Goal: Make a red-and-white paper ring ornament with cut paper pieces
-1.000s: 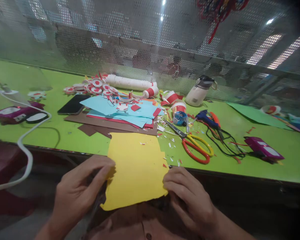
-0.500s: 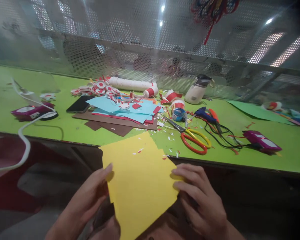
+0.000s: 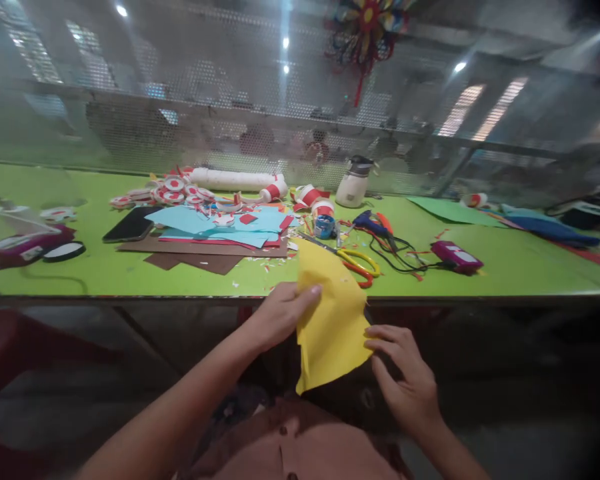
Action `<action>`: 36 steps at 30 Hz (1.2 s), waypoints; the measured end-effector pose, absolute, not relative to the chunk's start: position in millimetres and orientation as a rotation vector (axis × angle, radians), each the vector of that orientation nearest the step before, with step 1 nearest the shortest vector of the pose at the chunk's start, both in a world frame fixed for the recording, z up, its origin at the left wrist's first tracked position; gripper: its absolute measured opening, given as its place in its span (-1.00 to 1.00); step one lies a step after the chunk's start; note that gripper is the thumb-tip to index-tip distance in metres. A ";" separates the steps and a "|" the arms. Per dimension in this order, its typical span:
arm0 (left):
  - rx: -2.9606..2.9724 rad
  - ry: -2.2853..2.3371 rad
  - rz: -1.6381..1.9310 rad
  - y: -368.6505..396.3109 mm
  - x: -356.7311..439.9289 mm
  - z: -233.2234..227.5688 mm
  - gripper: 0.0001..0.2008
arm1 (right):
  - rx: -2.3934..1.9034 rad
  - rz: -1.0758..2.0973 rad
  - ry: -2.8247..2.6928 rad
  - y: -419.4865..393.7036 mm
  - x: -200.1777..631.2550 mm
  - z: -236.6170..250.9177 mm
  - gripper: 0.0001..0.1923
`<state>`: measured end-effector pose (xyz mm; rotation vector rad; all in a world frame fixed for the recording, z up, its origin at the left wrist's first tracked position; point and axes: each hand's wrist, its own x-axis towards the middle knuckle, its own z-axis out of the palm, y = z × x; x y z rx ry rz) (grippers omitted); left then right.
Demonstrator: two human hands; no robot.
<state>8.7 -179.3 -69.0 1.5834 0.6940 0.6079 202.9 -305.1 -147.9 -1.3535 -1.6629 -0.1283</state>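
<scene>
A yellow sheet of paper (image 3: 333, 333) is held up in front of the table edge, bent and tilted, its top corner overlapping the scissors. My left hand (image 3: 283, 317) pinches its left side, thumb on the near face and fingers behind. At the lower right edge, my right hand (image 3: 405, 377) has its fingertips and thumb lightly on the paper. Behind the sheet lie scissors (image 3: 363, 263) with red and yellow handles, partly covered.
A green table (image 3: 215, 283) carries stacked blue paper (image 3: 205, 223) and brown sheets (image 3: 195, 260), a phone (image 3: 130, 225), red-and-white paper pieces (image 3: 173, 190), a white tube (image 3: 235, 179), a glue gun (image 3: 373, 222) with a cord, a jug (image 3: 354, 183) and small paper scraps.
The yellow paper has turned and bent, and scraps on it have mostly gone. My left hand has moved right and up along it. The camera view has shifted right.
</scene>
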 end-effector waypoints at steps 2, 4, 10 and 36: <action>1.982 0.544 0.485 -181.2 33.5 -65.4 -0.64 | -1.442 -0.135 -1.656 -319.1 207.8 -171.5 -0.76; 2.226 0.351 0.379 -182.3 51.3 -65.4 -0.66 | -1.544 -0.108 -1.716 -330.9 209.3 -193.6 -0.70; 1.671 0.491 0.309 -163.0 57.5 -74.2 -0.61 | -1.625 0.400 -1.944 -354.9 211.0 -167.7 -0.59; 0.904 0.673 0.372 -159.3 16.9 -72.5 -0.80 | -1.390 1.163 -0.906 -279.1 240.0 -53.0 -0.78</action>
